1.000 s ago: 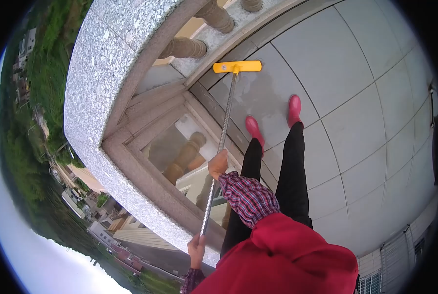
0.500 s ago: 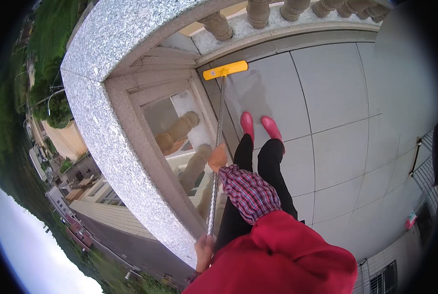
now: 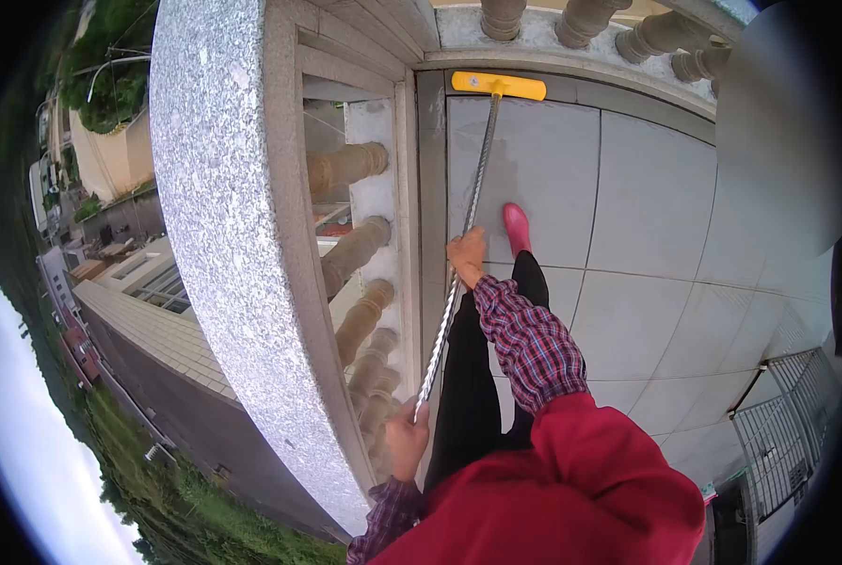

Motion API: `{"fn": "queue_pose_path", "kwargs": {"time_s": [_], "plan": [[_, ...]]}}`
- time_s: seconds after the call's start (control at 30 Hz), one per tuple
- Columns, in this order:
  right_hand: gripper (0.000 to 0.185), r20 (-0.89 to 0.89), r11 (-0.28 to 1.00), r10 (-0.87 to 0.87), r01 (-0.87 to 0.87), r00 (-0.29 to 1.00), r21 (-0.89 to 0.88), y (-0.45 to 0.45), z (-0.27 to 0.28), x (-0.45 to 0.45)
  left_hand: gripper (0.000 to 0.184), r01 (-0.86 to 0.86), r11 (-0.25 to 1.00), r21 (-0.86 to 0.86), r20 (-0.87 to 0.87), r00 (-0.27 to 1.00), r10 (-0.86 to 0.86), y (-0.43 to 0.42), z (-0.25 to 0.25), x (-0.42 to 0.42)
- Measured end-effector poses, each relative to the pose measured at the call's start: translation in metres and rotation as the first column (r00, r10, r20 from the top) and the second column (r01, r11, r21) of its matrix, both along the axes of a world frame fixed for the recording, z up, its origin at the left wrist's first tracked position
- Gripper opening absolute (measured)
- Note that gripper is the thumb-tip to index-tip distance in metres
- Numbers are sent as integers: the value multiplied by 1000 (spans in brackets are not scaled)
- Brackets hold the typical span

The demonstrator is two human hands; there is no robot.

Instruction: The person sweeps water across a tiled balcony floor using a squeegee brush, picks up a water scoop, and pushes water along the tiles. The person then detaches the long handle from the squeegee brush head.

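I hold a long-handled mop with a yellow head point(image 3: 498, 86) and a twisted silver handle point(image 3: 438, 353). My right hand point(image 3: 468, 255) is closed round the middle of the handle. Lower down, near the handle's end, my left hand point(image 3: 406, 440) is wrapped round it too. The yellow head lies on the floor against the far base of the balustrade, close to the corner; its underside is hidden. A damp patch point(image 3: 499, 179) darkens the tile beside the handle. One pink boot point(image 3: 516, 229) shows on the tiles; the other foot is out of sight.
A speckled granite rail point(image 3: 216, 217) runs along my left, with stone balusters point(image 3: 360, 247) under it. More balusters point(image 3: 585, 21) stand at the far side. Grey floor tiles point(image 3: 661, 188) spread to the right, towards a metal grille point(image 3: 777, 414). Rooftops and greenery lie below, outside the rail.
The view has turned and moved forward. The mop head now sits against the far base, further right in view. One boot has gone out of sight. Both hands keep their grip.
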State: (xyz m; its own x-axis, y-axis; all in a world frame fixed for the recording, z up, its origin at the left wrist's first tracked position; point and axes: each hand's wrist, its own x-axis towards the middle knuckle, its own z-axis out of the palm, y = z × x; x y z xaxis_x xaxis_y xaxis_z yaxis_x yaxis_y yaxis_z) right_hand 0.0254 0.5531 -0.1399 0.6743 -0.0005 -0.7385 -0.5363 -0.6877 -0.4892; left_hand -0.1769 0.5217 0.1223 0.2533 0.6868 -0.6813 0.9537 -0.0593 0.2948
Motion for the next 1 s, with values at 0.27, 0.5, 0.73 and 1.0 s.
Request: {"fn": "queue_pose_path", "kwargs": {"time_s": [0.27,0.5,0.73,1.0], "plan": [[29,-61,962,227,-234,972,-140,-24,-14,-175,27,-212,975,-62,19,977,214,-59,2,-154],[26,-255,991,134,-135,958,13,-72,46,-322,28,-95,992,88,-271,956,115,-105,36,-315],[34,-420,886,406,-463,812,-38,-167,118,-475,24,-385,917,-99,-305,889,341,-182,146,-415],[26,-80,829,535,-541,841,-143,-175,23,-399,27,-426,894,-141,-188,898,398,-202,55,-341]]}}
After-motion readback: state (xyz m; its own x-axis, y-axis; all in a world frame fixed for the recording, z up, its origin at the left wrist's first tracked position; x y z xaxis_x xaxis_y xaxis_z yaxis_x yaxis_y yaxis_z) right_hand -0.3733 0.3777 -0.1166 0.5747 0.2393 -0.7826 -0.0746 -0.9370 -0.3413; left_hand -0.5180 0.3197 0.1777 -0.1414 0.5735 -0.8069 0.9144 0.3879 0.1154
